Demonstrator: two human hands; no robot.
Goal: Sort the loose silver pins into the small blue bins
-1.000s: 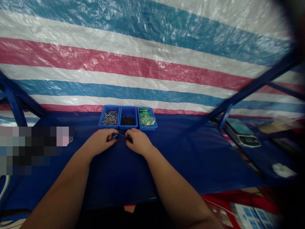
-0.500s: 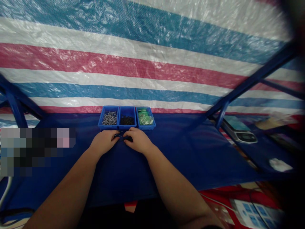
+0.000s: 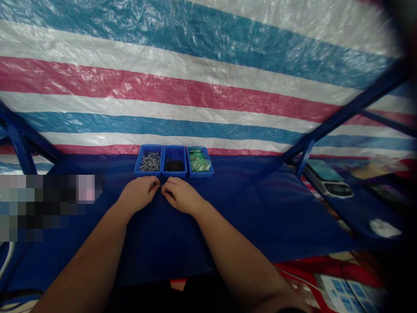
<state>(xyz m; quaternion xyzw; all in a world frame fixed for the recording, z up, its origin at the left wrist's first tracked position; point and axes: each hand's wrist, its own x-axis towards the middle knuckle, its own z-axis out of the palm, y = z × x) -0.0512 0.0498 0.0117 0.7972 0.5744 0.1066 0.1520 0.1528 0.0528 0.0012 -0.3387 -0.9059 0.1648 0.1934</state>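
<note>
My left hand and my right hand are held close together just in front of three blue bins, fingers of both closed in a pinch. A thin, dark, line-like piece runs between the fingertips; its kind is too small to tell, and the fingers hide most of it. The left bin holds silver screw- or nail-like pieces. Small dark pieces fill the bottom of the middle bin. In the right bin lie clear plastic bags with green print.
The blue tabletop stretches to both sides. A digital scale stands on the right, with a crumpled white piece nearer. Blue frame bars slope up at both ends. Behind hangs a striped plastic sheet.
My right hand has moved left, its fingertips now closer to those of my left hand. The left hand has shifted slightly left. A dark gap-filling object under the right fingers no longer shows.
</note>
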